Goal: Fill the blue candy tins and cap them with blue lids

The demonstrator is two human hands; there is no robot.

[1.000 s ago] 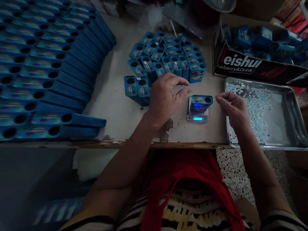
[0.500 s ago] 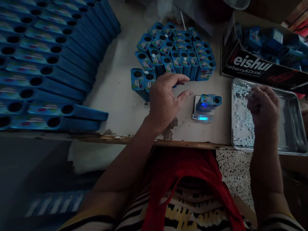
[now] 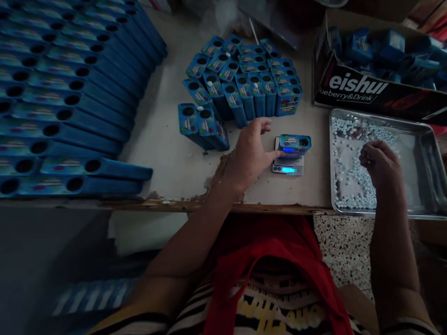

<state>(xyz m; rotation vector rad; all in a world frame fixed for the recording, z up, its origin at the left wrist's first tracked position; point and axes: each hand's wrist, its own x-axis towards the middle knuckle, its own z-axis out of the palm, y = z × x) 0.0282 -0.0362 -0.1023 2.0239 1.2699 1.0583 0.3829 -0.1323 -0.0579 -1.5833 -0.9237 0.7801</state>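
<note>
My left hand (image 3: 252, 156) is open, thumb and fingers apart, holding nothing. Its thumb tip reaches the near left side of a blue box (image 3: 295, 141) lying on a small digital scale (image 3: 277, 163); whether they touch I cannot tell. The scale's display glows, and part of it is blurred. Over a metal tray (image 3: 421, 163), my right hand (image 3: 383, 165) is closed in a pinch, with a bit of white showing at the fingertips. Small white candies (image 3: 354, 181) lie scattered on the left half of that tray, partly hidden by this hand.
Upright blue boxes (image 3: 246, 93) with round holes stand clustered beyond my left hand, a few with a white candy on top. Rows of similar boxes (image 3: 70, 125) fill the table's left side. A black carton (image 3: 373, 90) holding more blue boxes stands behind the tray.
My left hand has moved right and nearer, toward the box on the scale. The right hand has shifted slightly nearer over the candies, its fingers still closed. The whole view has shifted a little.
</note>
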